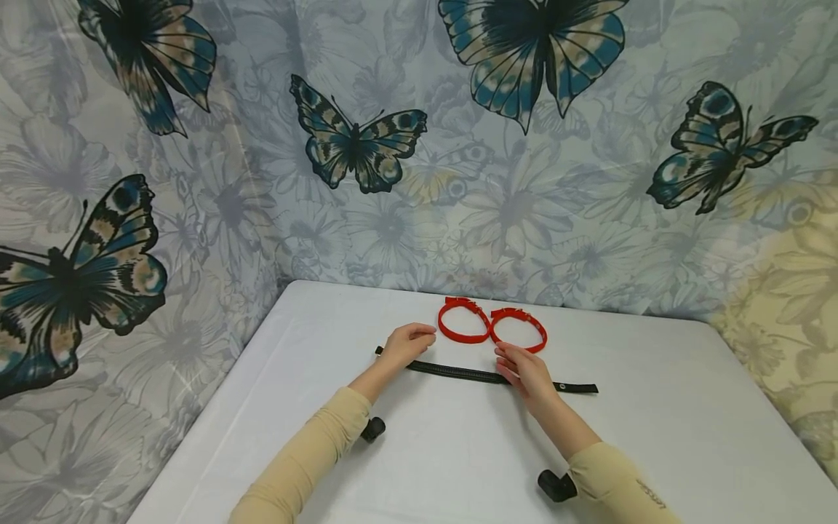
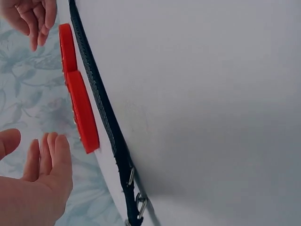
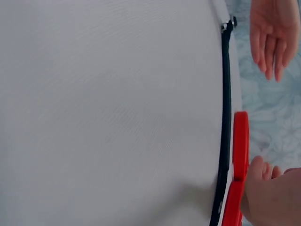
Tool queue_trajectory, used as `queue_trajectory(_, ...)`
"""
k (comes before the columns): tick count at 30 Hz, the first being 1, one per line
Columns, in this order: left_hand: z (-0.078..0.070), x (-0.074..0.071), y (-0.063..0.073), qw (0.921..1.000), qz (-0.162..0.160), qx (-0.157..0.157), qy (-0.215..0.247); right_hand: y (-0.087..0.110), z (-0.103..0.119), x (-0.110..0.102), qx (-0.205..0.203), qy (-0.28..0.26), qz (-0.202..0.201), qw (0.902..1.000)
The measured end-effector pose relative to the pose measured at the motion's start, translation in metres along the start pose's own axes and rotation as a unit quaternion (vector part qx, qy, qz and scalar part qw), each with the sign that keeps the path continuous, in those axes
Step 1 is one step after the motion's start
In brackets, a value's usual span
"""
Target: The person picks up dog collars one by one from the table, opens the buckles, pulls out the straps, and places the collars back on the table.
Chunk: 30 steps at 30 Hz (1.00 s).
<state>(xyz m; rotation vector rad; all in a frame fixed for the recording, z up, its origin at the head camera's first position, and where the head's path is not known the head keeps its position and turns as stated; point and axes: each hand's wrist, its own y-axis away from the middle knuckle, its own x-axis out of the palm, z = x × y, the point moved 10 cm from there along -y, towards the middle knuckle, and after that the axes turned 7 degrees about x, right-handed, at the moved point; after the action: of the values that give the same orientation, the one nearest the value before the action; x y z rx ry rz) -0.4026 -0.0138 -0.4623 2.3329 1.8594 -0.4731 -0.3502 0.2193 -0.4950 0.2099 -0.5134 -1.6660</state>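
Note:
A black collar [image 1: 455, 372] lies stretched out across the white table, its metal buckle and ring [image 2: 141, 202] at the left end and its holed end at the right. My left hand [image 1: 406, 345] hovers over the buckle end, fingers relaxed and holding nothing. Over the right part of the collar is my right hand [image 1: 529, 372], loosely bent and also holding nothing; it hides a stretch of the strap. Just behind, two red collars are closed into rings side by side: the left one [image 1: 463, 338] and the right one [image 1: 545, 336], whose front edge my right fingertips overlap in the head view.
The white tabletop [image 1: 432, 458] reaches toward me in front of the collars. Behind and to the left hangs a butterfly-print cloth [image 1: 393, 240]. Black wrist cameras stick out by the left sleeve [image 1: 308, 444] and the right sleeve [image 1: 615, 480].

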Motion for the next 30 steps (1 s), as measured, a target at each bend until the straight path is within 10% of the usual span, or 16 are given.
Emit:
queue_trajectory(16, 0.022, 0.011, -0.046, 0.9941, -0.079, -0.051, -0.054, -0.027, -0.004, 0.036, 0.041, -0.045, -0.019, 0.998)
queue_trajectory(30, 0.024, 0.028, -0.065, 0.9926, -0.046, -0.047, -0.102, -0.036, -0.007, 0.037, 0.04, -0.045, -0.041, 0.9974)
